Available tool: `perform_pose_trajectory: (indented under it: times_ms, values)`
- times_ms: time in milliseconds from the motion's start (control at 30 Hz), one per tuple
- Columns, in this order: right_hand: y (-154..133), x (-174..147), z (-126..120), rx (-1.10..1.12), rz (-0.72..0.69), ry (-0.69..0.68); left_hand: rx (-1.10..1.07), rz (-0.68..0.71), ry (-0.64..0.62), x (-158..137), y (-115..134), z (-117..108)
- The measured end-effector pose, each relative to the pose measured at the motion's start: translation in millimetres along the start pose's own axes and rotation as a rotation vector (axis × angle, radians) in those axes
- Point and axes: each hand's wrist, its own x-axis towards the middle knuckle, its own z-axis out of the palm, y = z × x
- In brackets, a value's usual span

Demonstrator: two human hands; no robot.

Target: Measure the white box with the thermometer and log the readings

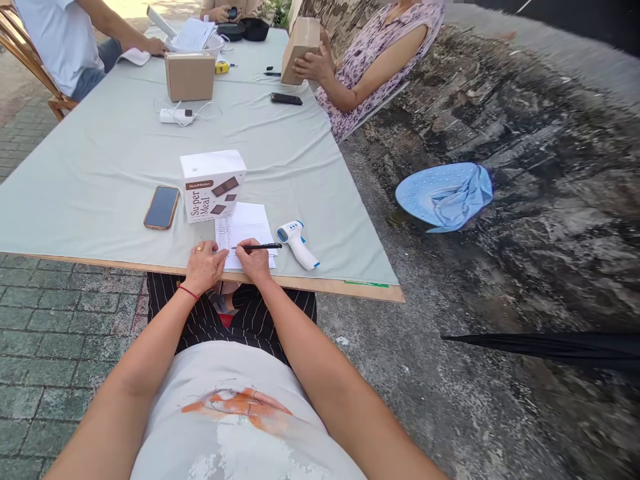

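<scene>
My right hand [255,261] is closed around a black pen [265,246], its tip at the printed paper [250,223]. My left hand [206,263], with a ring and a red wrist cord, rests at the paper's lower left edge, fingers loosely spread and pressing down. A white and brown "Super Meal" box [210,187] stands upright just beyond the paper, covering part of its top left corner. To the right of the paper lies a white and blue infrared thermometer [298,244]. A phone in a brown case [161,207] lies left of the box.
Farther up the cloth-covered table [100,193] are a cardboard box [190,77], a white power strip [176,116], a yellow tape measure [222,67] and a black phone [286,99]. One person holds another cardboard box [301,50]. A blue hat [445,196] lies right of the table.
</scene>
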Motion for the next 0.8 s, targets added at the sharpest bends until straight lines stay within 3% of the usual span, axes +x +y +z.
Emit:
perform_pose_trajectory:
  times_ms: [800]
  values:
    - [1.6,0.1,-0.9,-0.005,-0.018,0.008,-0.009,-0.004,-0.004,0.2,1.6,-3.0]
